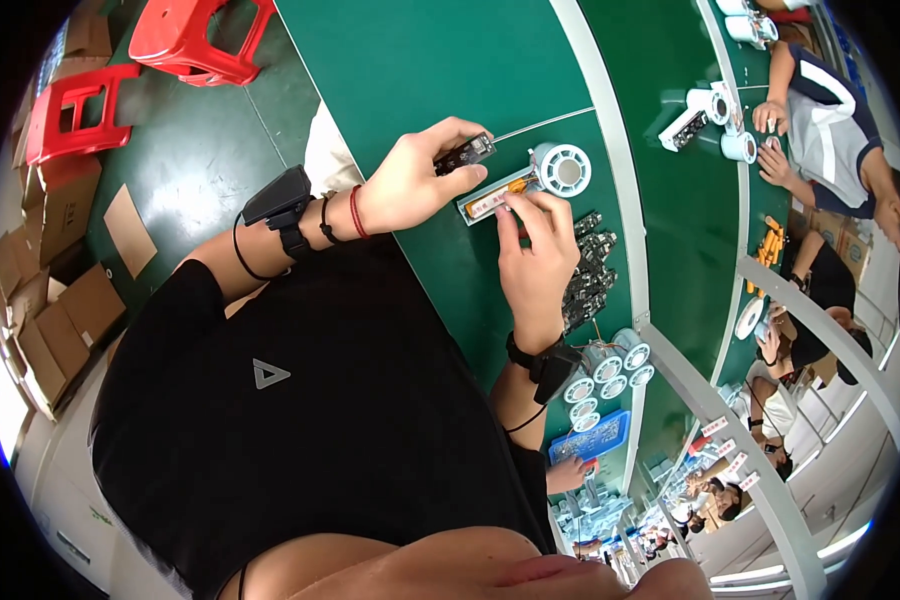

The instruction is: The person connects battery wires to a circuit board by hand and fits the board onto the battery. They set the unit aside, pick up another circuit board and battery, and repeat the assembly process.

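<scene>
My left hand (420, 178) is closed around a small black circuit board (466, 154), holding it above the green table (440, 70). Just below that board lies a white fan housing (568, 170) with a round grilled head and an open handle. Inside the handle rests a slim battery (485, 204) with an orange end. My right hand (538, 255) reaches in from the near side, its thumb and forefinger pinched together at the battery's orange end. Whatever sits between those fingertips is too small to make out.
Several black circuit boards (592, 265) are heaped right of my right hand. Beyond my right wrist stand several fan housings (607, 370) and a blue tray (592, 438). A metal rail (620, 150) borders the table's far side; co-workers sit across. Red stools (195, 40) stand at left.
</scene>
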Motion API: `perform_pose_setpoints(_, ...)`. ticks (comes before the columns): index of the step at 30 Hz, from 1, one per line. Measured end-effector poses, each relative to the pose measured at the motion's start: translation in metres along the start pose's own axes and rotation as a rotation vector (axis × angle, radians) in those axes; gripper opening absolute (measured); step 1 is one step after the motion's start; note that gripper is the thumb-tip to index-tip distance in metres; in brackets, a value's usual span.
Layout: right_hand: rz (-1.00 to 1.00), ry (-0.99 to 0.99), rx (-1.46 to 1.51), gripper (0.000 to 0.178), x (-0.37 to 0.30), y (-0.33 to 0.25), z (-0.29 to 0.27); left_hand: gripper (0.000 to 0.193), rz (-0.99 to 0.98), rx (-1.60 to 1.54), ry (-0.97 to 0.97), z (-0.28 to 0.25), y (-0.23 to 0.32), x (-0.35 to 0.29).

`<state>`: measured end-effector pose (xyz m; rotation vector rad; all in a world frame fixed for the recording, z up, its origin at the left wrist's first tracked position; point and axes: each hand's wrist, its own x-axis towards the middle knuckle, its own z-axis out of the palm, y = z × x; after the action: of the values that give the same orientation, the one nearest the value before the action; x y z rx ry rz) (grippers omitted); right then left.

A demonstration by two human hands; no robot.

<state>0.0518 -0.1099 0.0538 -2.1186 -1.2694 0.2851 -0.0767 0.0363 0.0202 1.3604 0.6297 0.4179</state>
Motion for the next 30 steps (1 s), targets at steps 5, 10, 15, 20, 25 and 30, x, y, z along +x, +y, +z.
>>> perform_pose_setpoints(5,-0.017,0.142,0.299,0.022,0.0,0.01,0.021,0.044,0.197,0.276,-0.201,-0.003,0.0,0.001)
perform_pose_setpoints(10,0.344,0.269,0.797,0.014,0.001,0.0,0.033,0.043,-0.039,-0.038,-0.293,0.002,-0.006,0.003)
perform_pose_setpoints(15,0.245,0.264,0.495,0.013,0.002,-0.006,0.034,0.04,-0.019,-0.114,-0.315,0.0,-0.014,0.008)
perform_pose_setpoints(20,-0.049,0.368,0.145,0.012,0.008,0.003,0.036,0.039,-0.108,-0.098,-0.369,0.003,0.0,0.012)
perform_pose_setpoints(25,-0.146,0.33,-0.024,0.013,0.014,0.003,0.027,0.039,0.015,0.049,-0.324,0.001,-0.005,0.018)
perform_pose_setpoints(30,-0.145,0.295,-0.078,0.013,0.01,0.005,0.02,0.04,-0.079,0.05,-0.289,0.004,0.022,0.015)
